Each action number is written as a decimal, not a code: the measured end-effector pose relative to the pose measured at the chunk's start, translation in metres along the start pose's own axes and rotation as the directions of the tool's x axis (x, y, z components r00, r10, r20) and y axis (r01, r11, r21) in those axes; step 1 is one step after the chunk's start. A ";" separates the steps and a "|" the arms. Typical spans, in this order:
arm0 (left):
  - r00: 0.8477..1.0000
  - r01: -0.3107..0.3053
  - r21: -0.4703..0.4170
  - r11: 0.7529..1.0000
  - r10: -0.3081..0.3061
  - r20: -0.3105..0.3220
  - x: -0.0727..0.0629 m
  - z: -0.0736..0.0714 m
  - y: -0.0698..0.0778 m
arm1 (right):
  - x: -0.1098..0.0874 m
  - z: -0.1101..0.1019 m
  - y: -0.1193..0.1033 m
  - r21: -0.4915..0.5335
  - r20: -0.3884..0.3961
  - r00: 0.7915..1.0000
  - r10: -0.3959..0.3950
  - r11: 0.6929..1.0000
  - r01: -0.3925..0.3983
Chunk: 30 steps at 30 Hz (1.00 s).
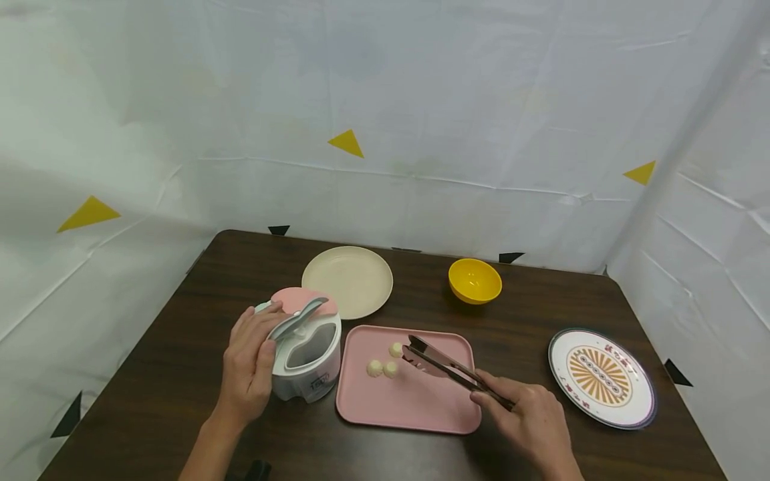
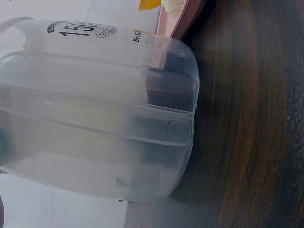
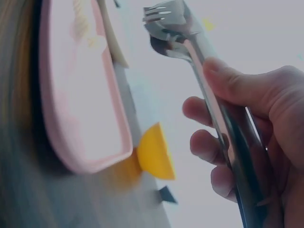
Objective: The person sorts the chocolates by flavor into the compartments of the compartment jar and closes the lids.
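Note:
My left hand [image 1: 249, 357] is against the left side of a translucent two-compartment container [image 1: 307, 374]. Its thumb and index finger hold the raised grey lid [image 1: 297, 321] at its left end, above an uncovered compartment; a pink lid [image 1: 297, 297] covers the other. In the left wrist view the container's clear wall [image 2: 95, 109], marked 150, fills most of the picture. My right hand [image 1: 532, 414] grips metal tongs [image 1: 451, 371], whose slotted heads reach over the pink tray [image 1: 415, 407]. Three small cream pleated buns [image 1: 375, 368] lie on the tray, one right beside the tong tips.
Behind the container lies a cream plate [image 1: 349, 280]. A yellow bowl [image 1: 475, 280] stands at the back, right of centre. On the right is a patterned white plate [image 1: 601, 377]. White sheeting [image 1: 421, 87] hangs behind the dark wooden table [image 1: 289, 447].

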<state>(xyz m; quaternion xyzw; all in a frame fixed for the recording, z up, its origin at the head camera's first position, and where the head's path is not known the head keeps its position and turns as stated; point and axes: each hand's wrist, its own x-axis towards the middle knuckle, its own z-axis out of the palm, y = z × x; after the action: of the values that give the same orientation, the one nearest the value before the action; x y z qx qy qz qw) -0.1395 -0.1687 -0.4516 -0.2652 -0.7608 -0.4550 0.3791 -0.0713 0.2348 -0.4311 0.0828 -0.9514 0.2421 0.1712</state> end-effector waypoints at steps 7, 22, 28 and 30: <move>1.000 -0.005 0.004 1.000 0.005 -0.014 0.000 0.000 0.001 | 0.010 0.001 -0.022 0.130 -0.162 0.971 -0.174 0.972 0.196; 1.000 -0.019 -0.007 1.000 0.019 -0.020 0.002 0.000 0.002 | 0.032 0.020 -0.076 0.356 -0.234 0.906 -0.352 0.836 0.417; 0.999 -0.025 -0.012 1.000 0.025 -0.021 0.002 0.001 0.002 | 0.037 0.029 -0.088 0.295 -0.287 0.868 -0.405 0.825 0.483; 0.999 -0.026 -0.012 1.000 0.025 -0.022 0.002 0.001 0.002 | 0.038 0.031 -0.090 0.281 -0.282 0.867 -0.411 0.829 0.484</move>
<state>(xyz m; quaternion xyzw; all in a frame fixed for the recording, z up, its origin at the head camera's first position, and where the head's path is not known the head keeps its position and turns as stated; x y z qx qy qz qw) -0.1395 -0.1668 -0.4488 -0.2723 -0.7504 -0.4576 0.3916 -0.0938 0.1390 -0.4035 0.3069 -0.8247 0.3639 0.3054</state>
